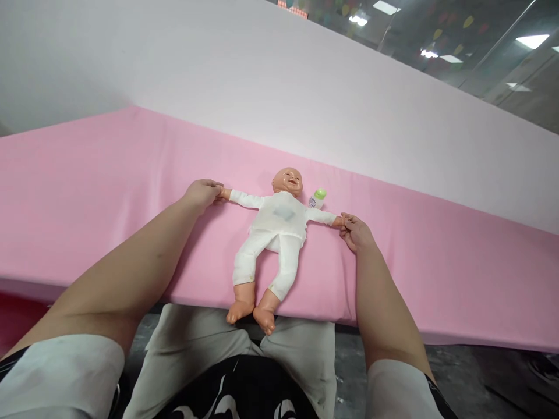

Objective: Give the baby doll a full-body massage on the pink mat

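A baby doll [279, 218] with a soft white cloth body lies on its back, its head away from me and its feet over the near edge of the pink-covered table. Its arms are stretched out to both sides. My left hand [203, 193] is closed around the doll's hand on the left. On the other side, my right hand [357, 233] pinches the doll's other hand between thumb and fingers. A greyish patch marks the doll's chest. Beside its head lies a small bottle [317, 199] with a green cap, touched by neither hand.
The pink cloth [437, 262] covers the long table. A white wall [305, 87] rises behind it, with glass panels [437, 52] above reflecting ceiling lights. My legs [192, 343] are at the table's near edge. A red object [21, 323] shows at the lower left.
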A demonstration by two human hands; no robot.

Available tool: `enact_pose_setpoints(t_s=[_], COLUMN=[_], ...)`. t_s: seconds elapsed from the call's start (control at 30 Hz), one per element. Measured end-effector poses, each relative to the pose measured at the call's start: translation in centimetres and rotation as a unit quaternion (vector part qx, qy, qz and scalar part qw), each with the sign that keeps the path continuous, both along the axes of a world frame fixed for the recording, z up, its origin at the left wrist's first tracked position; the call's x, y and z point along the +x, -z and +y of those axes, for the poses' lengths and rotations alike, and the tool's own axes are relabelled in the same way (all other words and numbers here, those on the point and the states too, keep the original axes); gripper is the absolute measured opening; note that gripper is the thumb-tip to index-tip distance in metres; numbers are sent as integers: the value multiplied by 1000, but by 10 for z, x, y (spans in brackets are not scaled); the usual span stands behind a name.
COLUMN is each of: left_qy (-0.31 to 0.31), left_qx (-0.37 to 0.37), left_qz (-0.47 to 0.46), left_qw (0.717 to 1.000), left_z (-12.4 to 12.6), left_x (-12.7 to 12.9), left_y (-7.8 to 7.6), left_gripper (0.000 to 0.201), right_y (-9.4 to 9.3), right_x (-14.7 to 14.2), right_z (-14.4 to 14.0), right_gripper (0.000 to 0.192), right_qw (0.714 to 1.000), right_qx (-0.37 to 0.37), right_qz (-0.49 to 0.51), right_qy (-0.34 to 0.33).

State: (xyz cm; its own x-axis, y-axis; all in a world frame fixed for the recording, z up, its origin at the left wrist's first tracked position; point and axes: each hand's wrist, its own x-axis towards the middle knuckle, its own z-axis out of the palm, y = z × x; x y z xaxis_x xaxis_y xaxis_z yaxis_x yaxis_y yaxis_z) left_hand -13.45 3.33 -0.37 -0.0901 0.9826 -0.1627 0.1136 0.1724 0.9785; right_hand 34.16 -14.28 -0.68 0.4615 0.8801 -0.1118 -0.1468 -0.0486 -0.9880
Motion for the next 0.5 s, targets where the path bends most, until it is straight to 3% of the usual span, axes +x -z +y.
enact_pose_setpoints(t_s=[0.23,0.5], left_qy=[27,-36], left_qx=[56,47], left_qz=[-29,-17], left_qw=[998,998], left_z=[-6,-12], left_x=[-2,11], left_y=[1,-5], left_gripper=[24,14], right_y=[0,3], right_x=[1,-6], right_z=[-3,2], right_gripper=[47,51], right_qw=[998,996], right_qx=[5,8], right_qz=[-34,-85], right_qy=[-46,-11])
